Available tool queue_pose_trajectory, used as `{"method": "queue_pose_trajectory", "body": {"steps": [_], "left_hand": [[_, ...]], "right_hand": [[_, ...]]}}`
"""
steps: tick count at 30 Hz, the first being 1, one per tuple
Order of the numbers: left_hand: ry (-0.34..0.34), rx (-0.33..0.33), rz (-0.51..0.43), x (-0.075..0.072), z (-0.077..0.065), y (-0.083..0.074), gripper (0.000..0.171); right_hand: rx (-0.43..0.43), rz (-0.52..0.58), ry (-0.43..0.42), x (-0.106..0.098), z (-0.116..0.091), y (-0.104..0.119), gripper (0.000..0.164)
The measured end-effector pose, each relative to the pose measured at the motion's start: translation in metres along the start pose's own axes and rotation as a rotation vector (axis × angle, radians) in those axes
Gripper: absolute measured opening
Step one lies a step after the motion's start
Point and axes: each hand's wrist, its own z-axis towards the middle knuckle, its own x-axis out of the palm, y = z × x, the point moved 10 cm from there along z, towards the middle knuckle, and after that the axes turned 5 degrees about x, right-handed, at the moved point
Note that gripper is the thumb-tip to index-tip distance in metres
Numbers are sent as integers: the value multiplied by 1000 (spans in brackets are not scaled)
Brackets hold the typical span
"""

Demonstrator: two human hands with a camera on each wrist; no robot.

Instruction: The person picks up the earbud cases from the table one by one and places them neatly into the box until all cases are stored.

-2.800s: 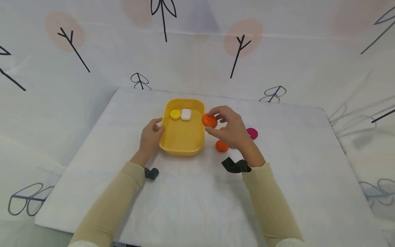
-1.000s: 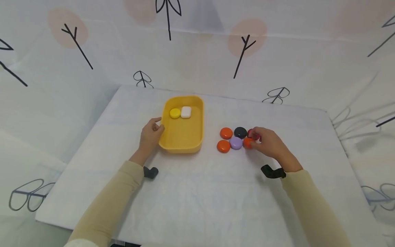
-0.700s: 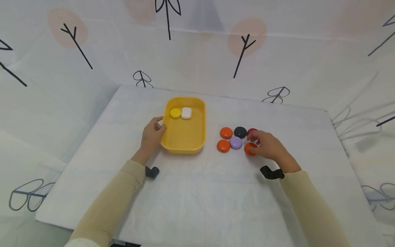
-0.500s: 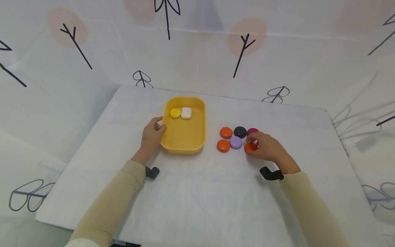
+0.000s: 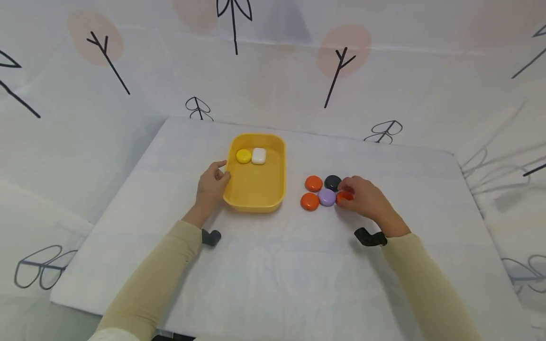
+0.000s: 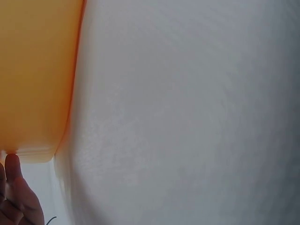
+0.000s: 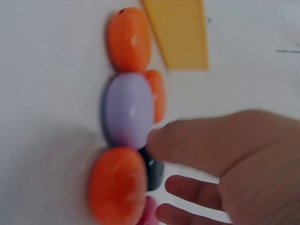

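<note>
My left hand holds the left edge of a yellow tray; in the left wrist view a fingertip touches the tray's side. A round yellow piece and a squarish white one lie in its far left part. My right hand is over the right end of a cluster of glossy rounded discs. In the right wrist view its fingers are spread beside an orange disc, which sits against a lilac disc. A pink disc is mostly hidden.
Two more orange discs and a black disc complete two short rows right of the tray. The white table ends at a patterned cloth backdrop. A dark object shows at the near edge.
My right hand has carried an orange disc from beside the tray to the cluster's right end. It then shifted that disc slightly away from me, against the lilac one. My left hand stays at the tray.
</note>
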Motion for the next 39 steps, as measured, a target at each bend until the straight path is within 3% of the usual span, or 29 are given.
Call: {"method": "queue_pose_trajectory", "body": {"steps": [10,20,29,39], "left_hand": [[4,-12,-2,0,-1,-2,43],[9,-15,-9,0,0,-2,43],[9,-17,-11,0,0,0,44],[10,21,-19,0,2,0,42]], "right_hand": [[-189,-62,-232,-34,-15,61,37],[-302,-109,-368,-44,-25,90,40],[-281,-36,-347,-42,-24,107,39],[-259,135,-221,-25,-3,129,43]]}}
